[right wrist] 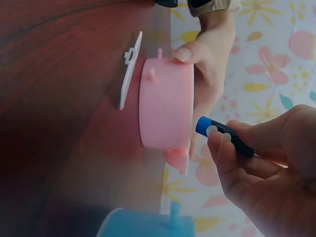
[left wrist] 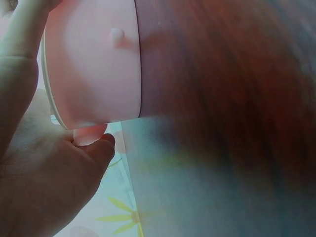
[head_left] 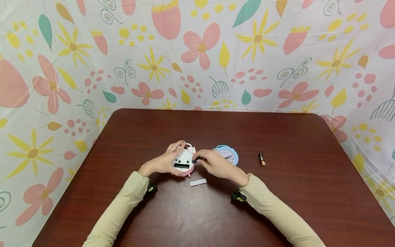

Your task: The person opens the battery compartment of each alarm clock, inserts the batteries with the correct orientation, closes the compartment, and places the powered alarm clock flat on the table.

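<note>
A pink alarm clock (head_left: 186,157) lies face down on the table, its white back up and a dark battery compartment (head_left: 181,166) uncovered. My left hand (head_left: 162,163) grips it by the sides, thumb at the foot end and fingers at the bell end; its pink side (left wrist: 94,64) fills part of the left wrist view. Between thumb and fingertips, my right hand (head_left: 217,165) pinches a dark battery with a blue end (right wrist: 203,126), just above the clock's back and apart from it in the right wrist view. A white battery cover (head_left: 198,182) lies just in front of the clock.
A light-blue alarm clock (head_left: 235,158) lies face up behind my right hand, partly hidden by it. Farther right, a black and copper battery (head_left: 262,159) lies on the brown table (head_left: 296,137). Flower-patterned cloth (head_left: 202,48) hangs around the table's back and sides.
</note>
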Motion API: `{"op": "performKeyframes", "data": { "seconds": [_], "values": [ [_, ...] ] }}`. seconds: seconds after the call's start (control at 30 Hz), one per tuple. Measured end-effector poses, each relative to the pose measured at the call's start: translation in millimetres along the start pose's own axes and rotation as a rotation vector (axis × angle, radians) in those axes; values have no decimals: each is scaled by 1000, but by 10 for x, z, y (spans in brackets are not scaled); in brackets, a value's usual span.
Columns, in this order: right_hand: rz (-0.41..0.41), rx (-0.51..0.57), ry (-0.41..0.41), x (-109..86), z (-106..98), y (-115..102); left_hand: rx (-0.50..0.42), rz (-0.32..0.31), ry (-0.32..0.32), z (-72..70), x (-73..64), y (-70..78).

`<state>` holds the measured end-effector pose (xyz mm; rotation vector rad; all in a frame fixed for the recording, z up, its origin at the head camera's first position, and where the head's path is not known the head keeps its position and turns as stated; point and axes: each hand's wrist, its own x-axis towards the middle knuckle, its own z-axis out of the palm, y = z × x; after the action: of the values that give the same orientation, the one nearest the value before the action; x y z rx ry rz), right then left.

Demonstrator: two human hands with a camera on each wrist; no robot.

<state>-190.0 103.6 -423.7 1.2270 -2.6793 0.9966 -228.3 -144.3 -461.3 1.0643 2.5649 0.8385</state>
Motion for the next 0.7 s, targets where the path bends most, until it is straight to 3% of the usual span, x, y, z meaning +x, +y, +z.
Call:
{"op": "performKeyframes", "data": {
  "seconds": [0.17,0.7],
  "values": [
    [-16,-18,-5,15,20,-23,19,27,14,-1,-8,14],
    [-28,-34,-39,86,113,-29,21,27,17,12,-1,6]
  ]
}}
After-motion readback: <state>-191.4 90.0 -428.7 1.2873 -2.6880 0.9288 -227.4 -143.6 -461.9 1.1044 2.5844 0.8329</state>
